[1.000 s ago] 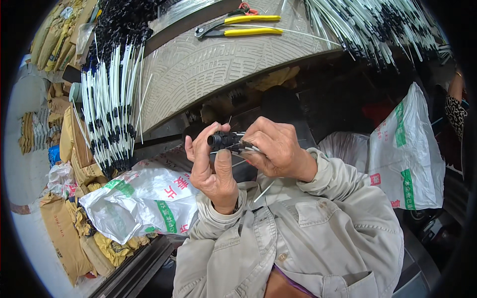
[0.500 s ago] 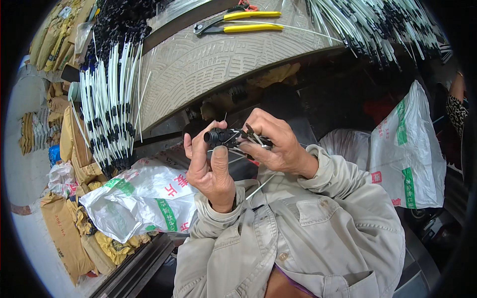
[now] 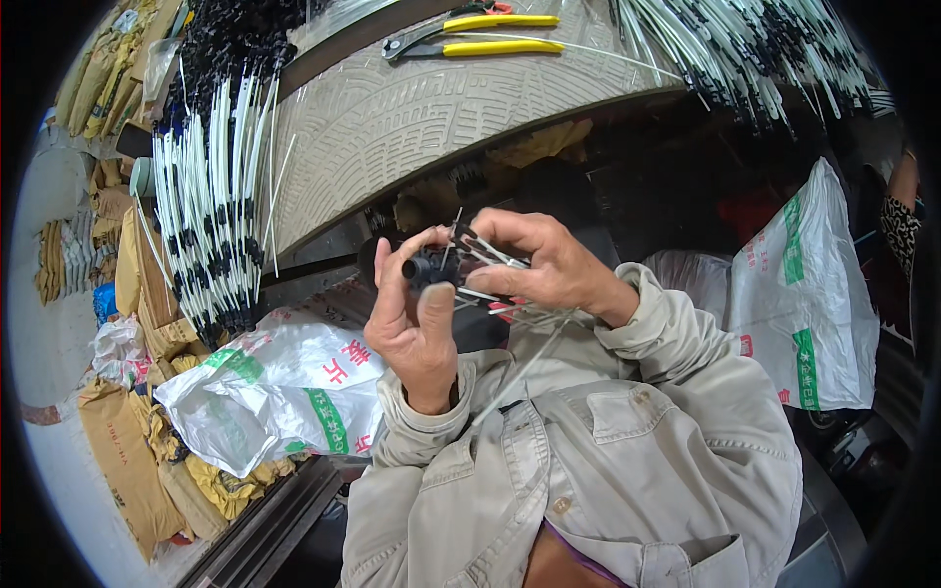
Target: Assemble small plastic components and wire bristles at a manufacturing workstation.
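Note:
In front of my chest, my left hand (image 3: 417, 328) closes round a black plastic part (image 3: 427, 269) whose ribbed, hollow round end points left. The thumb presses it from below while the fingers curl behind. My right hand (image 3: 554, 265) pinches thin white rods with black fittings (image 3: 498, 257) right beside that part; the pieces overlap, and I cannot tell how they join. One long white rod (image 3: 520, 370) slants down toward my shirt from below the hands.
A patterned table (image 3: 392, 127) bears yellow-handled cutting pliers (image 3: 475, 35). White rods with black fittings lie in a bundle at the left (image 3: 211, 206) and a pile at the right (image 3: 735, 59). White woven sacks flank me at left (image 3: 279, 392) and right (image 3: 804, 294). Another person's arm (image 3: 902, 196) shows at far right.
My right hand has drawn slightly right, and the white rods now fan out more between the hands. The black part's round end has turned a little toward the viewer.

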`<state>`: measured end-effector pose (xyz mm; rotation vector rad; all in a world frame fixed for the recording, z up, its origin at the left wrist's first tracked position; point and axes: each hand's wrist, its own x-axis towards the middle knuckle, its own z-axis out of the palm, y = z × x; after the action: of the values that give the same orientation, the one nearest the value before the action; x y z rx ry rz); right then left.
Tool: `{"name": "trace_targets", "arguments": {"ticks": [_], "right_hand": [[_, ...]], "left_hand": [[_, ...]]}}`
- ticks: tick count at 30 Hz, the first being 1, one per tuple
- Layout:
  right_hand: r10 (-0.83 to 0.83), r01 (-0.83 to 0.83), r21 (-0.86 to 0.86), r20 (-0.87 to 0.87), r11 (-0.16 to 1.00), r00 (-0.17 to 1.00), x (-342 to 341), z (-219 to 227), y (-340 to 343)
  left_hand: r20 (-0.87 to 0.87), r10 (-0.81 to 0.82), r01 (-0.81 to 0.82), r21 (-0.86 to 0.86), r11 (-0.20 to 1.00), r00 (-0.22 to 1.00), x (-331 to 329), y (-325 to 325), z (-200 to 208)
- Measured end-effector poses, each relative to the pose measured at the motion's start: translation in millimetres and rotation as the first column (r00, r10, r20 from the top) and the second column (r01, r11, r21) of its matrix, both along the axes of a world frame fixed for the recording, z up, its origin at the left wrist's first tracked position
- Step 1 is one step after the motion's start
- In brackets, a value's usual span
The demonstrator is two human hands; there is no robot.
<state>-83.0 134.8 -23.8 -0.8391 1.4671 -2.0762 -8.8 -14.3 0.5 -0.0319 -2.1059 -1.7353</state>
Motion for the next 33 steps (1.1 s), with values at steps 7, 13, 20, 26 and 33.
{"name": "trace_targets", "arguments": {"ticks": [7,13,20,26,33], "right_hand": [[-0.527,0.578,-0.105,-0.564,0.809,0.636,26,-3,-11],[-0.492,0.562,-0.089,-0.607,0.823,0.624,25,-4,-8],[-0.204,0.178,-0.120,-0.264,0.977,0.943,-4,-13,1],[-0.445,0.480,-0.134,-0.642,0.867,0.624,19,-11,-3],[-0.506,0.592,-0.140,-0.693,0.793,0.514,31,-15,-3]], "left_hand": [[0.012,0.099,-0.100,0.179,0.979,0.995,-5,0,-8],[0.025,0.100,-0.103,0.226,0.969,0.995,-3,-2,-8],[0.024,0.081,-0.084,0.281,0.956,0.996,-2,1,-8],[0.010,0.107,-0.108,0.086,0.990,0.994,-1,5,-6],[-0.107,0.145,-0.146,0.004,0.989,0.984,-3,22,-9]]}}
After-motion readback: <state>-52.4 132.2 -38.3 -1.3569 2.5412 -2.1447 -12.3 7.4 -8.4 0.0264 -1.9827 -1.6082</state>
